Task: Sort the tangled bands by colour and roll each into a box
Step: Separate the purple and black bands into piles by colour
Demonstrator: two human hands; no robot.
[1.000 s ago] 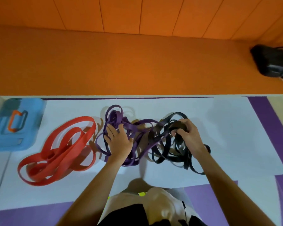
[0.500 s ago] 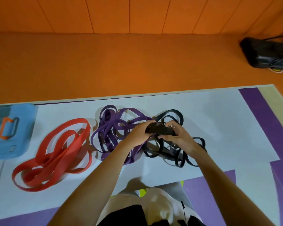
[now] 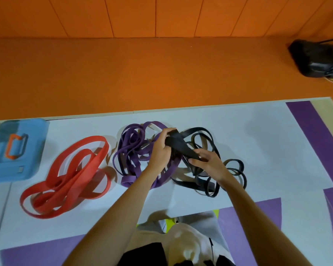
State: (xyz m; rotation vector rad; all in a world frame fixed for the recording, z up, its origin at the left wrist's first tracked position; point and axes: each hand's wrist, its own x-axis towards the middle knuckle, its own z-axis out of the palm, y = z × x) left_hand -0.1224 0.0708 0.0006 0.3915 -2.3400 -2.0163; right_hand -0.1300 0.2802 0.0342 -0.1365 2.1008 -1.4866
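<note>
Black band [image 3: 181, 148] higher (white mat [image 3: 258, 141])

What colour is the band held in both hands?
The band is black; the head view shows it best.

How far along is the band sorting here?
Done: red bands lie apart in their own pile. In hand: left hand and right hand grip a black band, its tangle overlapping the purple bands. Left: separating those, rolling all three colours into the blue box.
</note>
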